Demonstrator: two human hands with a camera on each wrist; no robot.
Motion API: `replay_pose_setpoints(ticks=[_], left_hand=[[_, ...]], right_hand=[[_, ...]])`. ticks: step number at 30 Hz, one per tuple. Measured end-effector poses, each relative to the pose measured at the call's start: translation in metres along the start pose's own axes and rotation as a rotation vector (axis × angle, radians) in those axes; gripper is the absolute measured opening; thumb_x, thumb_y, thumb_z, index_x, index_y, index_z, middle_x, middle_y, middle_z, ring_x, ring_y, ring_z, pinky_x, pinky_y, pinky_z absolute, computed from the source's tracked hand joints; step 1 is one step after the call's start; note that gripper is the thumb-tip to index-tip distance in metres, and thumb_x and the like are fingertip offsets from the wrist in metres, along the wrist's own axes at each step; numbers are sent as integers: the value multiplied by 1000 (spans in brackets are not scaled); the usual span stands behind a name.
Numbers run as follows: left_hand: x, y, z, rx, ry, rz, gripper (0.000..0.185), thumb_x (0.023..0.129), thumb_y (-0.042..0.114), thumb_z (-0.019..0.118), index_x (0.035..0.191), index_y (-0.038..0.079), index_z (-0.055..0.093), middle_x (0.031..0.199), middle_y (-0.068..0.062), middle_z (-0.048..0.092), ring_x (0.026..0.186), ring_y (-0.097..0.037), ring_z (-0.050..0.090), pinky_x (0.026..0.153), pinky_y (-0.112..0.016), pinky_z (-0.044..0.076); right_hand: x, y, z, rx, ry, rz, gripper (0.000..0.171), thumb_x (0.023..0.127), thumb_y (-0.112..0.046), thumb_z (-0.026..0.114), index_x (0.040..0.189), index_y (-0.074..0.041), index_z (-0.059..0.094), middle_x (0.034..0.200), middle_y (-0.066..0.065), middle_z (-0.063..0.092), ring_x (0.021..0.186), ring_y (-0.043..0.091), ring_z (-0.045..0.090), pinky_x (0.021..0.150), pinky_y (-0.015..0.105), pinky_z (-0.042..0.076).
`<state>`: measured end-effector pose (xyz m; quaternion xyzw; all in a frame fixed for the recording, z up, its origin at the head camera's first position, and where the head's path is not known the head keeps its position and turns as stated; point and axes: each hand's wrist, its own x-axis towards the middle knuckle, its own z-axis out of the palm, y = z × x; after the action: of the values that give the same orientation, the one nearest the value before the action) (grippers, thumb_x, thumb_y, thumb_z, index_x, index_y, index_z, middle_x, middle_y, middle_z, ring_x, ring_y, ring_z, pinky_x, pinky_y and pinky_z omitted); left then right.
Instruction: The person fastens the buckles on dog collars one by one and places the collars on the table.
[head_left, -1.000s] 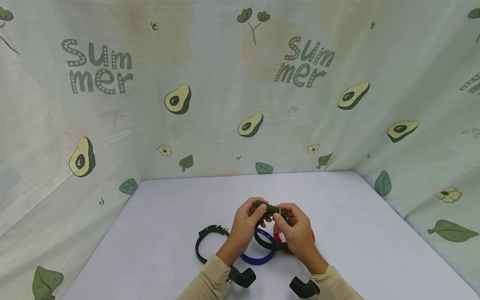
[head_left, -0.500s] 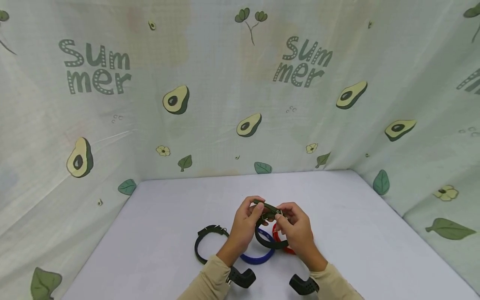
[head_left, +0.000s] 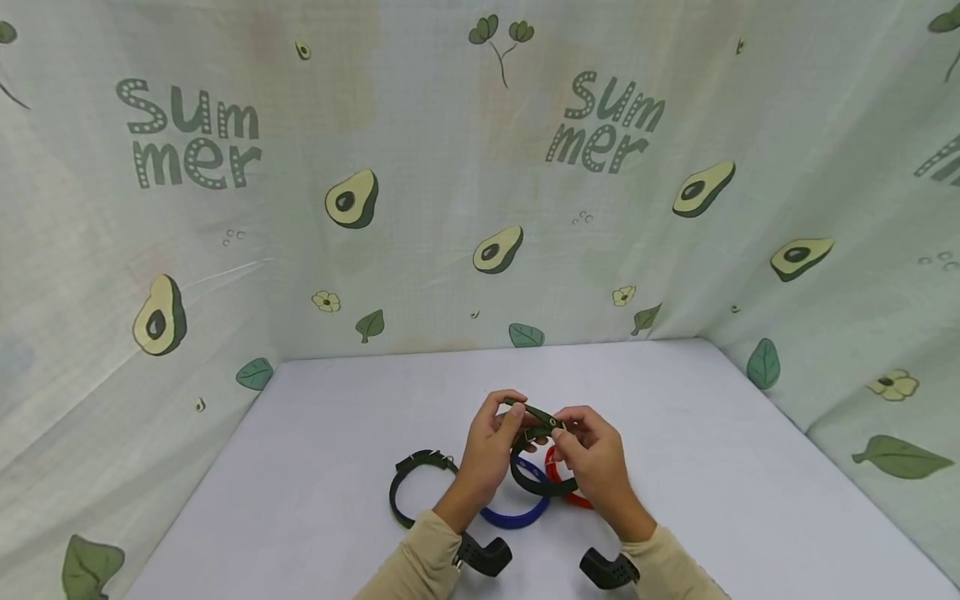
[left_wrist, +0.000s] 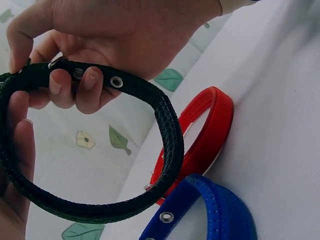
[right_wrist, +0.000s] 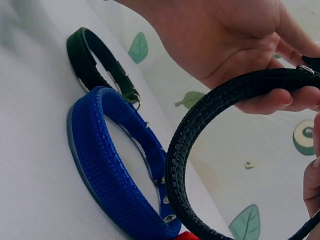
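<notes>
Both hands hold a dark green collar (head_left: 551, 487) above the table, its loop hanging below the fingers. My left hand (head_left: 487, 446) pinches the strap on the left, thumb on the near side. On the right, my right hand (head_left: 597, 458) pinches the strap with thumb and fingers. The left wrist view shows metal eyelets (left_wrist: 116, 81) along the strap and a metal buckle (left_wrist: 59, 61) by the left fingers. Behind the held loop lie a blue collar (head_left: 512, 522) and a red collar (head_left: 551, 465), both partly covered.
Another dark green collar (head_left: 393, 493) lies on the white table (head_left: 315, 483) to the left, partly behind the left wrist. Printed cloth (head_left: 420, 150) hangs at the back and sides. Black wrist devices (head_left: 487, 557) sit on both wrists.
My left hand has shifted slightly up and left, and the strap between the hands now looks more drawn out. The loop has swung a little. The collars on the table stay put.
</notes>
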<state>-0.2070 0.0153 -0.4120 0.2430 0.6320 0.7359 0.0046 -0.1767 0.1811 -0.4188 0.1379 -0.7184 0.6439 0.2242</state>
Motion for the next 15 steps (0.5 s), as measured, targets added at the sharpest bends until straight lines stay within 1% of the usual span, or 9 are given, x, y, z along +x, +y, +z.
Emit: replay_pose_setpoints(ticks=[2,5,6,8,11,15], left_hand=[[0,0,0,1,-1,3,29,108,28,47,128,6,48,104,-17,72,85,-25,70,77,-35,57],[0,0,0,6,-3,14,29,108,28,47,129,7,48,105,-17,72,85,-26,70,76,-35,57],[1,0,0,5,-3,17,30,108,27,47,129,7,49,105,-18,72,85,-27,70,76,-35,57],[1,0,0,9,-1,23,29,108,27,47,129,7,49,105,-18,71,85,-27,70,75,-35,57],[1,1,0,14,12,25,29,108,27,48,128,7,51,105,-18,70,85,-29,71,74,-35,58],[1,2,0,20,30,39,30,108,28,47,124,4,52,104,-18,70,85,-31,71,72,-36,59]], right_hand=[[0,0,0,-8,-4,-13,14,92,7,59,100,-2,65,76,14,60,56,23,57,48,28,49],[1,0,-2,-20,-26,-26,16,93,6,59,104,-3,66,83,12,62,60,27,58,51,29,51],[1,0,-3,-23,-37,-32,17,93,6,59,106,-4,66,86,12,63,64,29,59,53,29,52],[2,1,-4,-34,-59,-39,19,94,4,61,109,-5,67,94,11,65,69,28,62,57,29,55],[2,3,-4,-47,-86,-39,19,94,3,62,111,-5,68,100,10,66,76,29,64,63,29,56],[3,4,-5,-48,-83,-7,15,94,2,62,107,-4,69,95,10,68,76,34,64,63,28,56]])
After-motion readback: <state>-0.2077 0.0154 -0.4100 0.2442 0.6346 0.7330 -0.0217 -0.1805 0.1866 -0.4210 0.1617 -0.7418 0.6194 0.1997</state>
